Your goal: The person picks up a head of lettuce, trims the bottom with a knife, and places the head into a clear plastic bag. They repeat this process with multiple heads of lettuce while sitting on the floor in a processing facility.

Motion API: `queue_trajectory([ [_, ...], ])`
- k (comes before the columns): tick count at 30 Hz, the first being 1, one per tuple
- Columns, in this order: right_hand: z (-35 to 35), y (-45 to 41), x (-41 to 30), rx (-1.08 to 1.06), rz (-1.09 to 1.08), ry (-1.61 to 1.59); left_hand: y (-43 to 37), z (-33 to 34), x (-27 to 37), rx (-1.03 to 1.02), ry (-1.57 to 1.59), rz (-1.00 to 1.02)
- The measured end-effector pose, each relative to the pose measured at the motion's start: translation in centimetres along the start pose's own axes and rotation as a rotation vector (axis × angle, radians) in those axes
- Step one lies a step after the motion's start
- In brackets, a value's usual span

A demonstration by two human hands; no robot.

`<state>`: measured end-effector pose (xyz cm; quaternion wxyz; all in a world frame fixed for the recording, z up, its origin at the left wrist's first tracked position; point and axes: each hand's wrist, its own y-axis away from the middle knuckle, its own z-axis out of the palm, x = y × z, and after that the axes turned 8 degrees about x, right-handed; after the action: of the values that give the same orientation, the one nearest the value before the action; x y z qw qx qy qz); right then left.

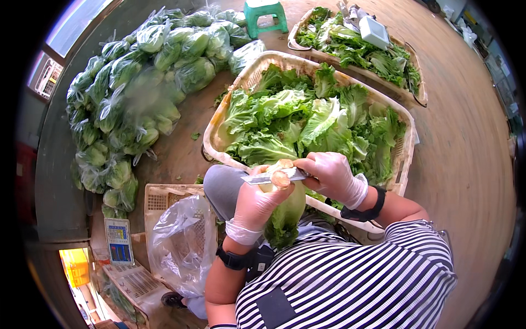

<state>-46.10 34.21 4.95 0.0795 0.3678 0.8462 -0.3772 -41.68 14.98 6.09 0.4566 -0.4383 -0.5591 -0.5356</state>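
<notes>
My left hand (pixel 259 203), in a clear thin glove, grips a head of leafy lettuce (pixel 289 209) by its stem end, with the leaves hanging towards my lap. In my gloved right hand (pixel 333 177) is a knife, its flat metal blade (pixel 263 178) lying across the stem. A round, brownish cut stem end (pixel 280 179) shows on the near side of the blade. Another pale stem piece (pixel 284 163) shows on the far side; whether the two are still joined is hidden. Beneath and beyond my hands, a large plastic crate (pixel 213 131) holds loose lettuce leaves (pixel 320 119).
Bagged heads of leafy greens (pixel 164 61) are piled at the left. A second leaf-filled crate (pixel 419 88) and a green stool (pixel 252 20) stand farther off. To my left are a plastic-lined crate (pixel 154 191) and a digital scale display (pixel 119 240).
</notes>
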Motion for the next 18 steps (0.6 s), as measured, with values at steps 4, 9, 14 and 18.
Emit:
queue_trajectory([
  [4,0.3,2.1,2.6,-0.087,0.037,-0.078,0.6,0.4,0.2,0.044,-0.075,-0.002],
  [9,-0.6,4.9,6.7,-0.412,1.106,-0.074,1.0,-1.5,0.7,0.074,-0.006,0.140],
  [14,3.9,8.1,4.2,-0.006,1.578,-1.819,0.1,-4.3,-1.3,0.126,0.734,-0.026],
  [18,6.5,11.0,0.2,-0.215,1.932,-1.803,0.3,-7.6,-2.9,0.322,1.079,0.024],
])
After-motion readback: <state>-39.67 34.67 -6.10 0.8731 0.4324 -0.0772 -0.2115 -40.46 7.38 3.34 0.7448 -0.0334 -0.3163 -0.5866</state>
